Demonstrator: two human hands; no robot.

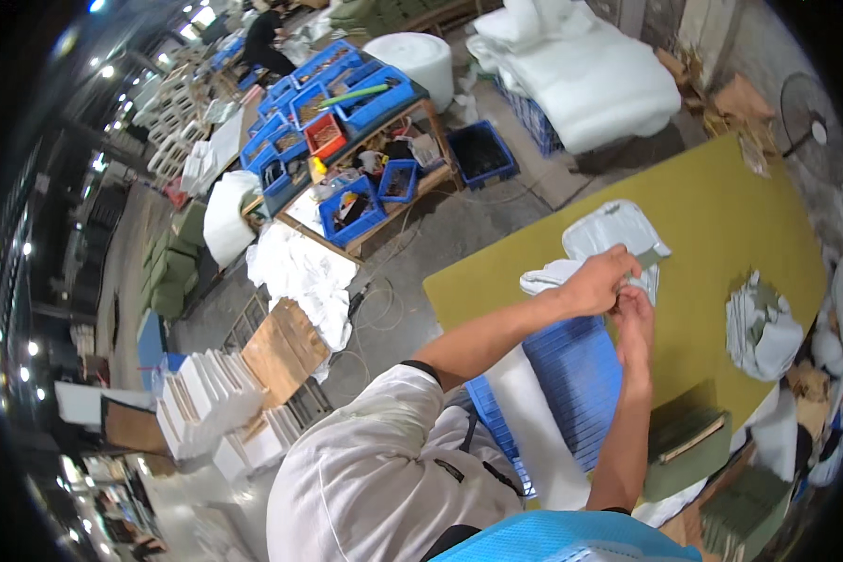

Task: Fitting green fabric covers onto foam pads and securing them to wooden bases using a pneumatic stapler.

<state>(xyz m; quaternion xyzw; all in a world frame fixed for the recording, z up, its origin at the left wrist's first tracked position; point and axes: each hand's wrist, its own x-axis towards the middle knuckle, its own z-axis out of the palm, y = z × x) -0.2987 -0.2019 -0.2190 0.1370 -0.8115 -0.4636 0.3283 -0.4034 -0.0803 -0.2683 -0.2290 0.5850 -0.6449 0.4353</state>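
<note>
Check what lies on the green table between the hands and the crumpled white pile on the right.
Head view: bare green table separates the hands from the crumpled white pile.

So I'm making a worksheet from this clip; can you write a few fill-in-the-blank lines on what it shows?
1. Both hands, left hand and right hand, meet over a table topped in ____ green.
2. The crates on the far workbench are mostly ____.
3. One small crate among them is ____.

Missing words: olive; blue; red
</note>
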